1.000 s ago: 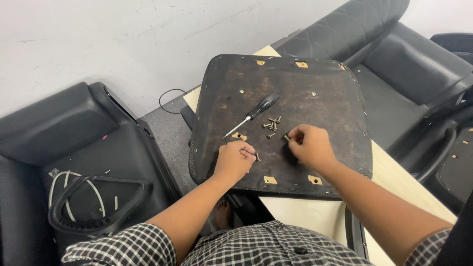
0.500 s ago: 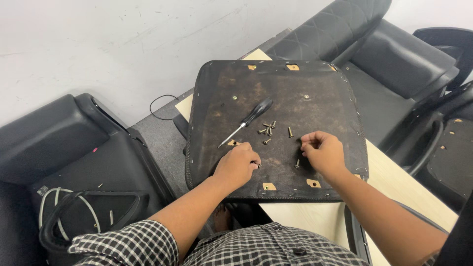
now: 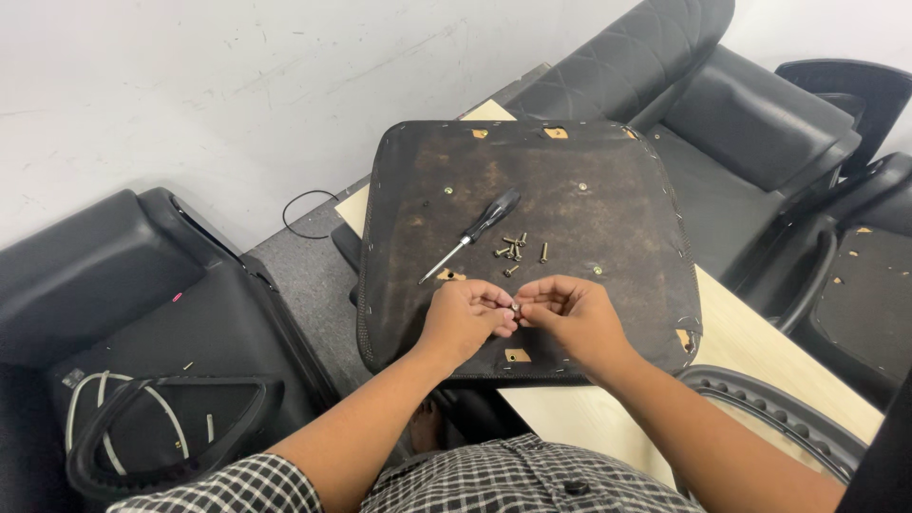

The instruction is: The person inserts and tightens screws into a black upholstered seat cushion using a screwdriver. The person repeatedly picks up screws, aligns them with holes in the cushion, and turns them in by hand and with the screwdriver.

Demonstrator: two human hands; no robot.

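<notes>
Both hands are meeting over the near part of the upturned seat base (image 3: 532, 190). The left hand (image 3: 465, 318) and right hand (image 3: 570, 313) are pinching one small screw (image 3: 515, 307) between nearly closed fingertips, each grip closed tight. Loose screws (image 3: 518, 249) and a screwdriver (image 3: 475, 233) are lying just beyond.

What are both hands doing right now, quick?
Left hand: fingertips pinched on a small screw.
Right hand: fingertips pinched on the same screw, above the upturned seat base.
</notes>
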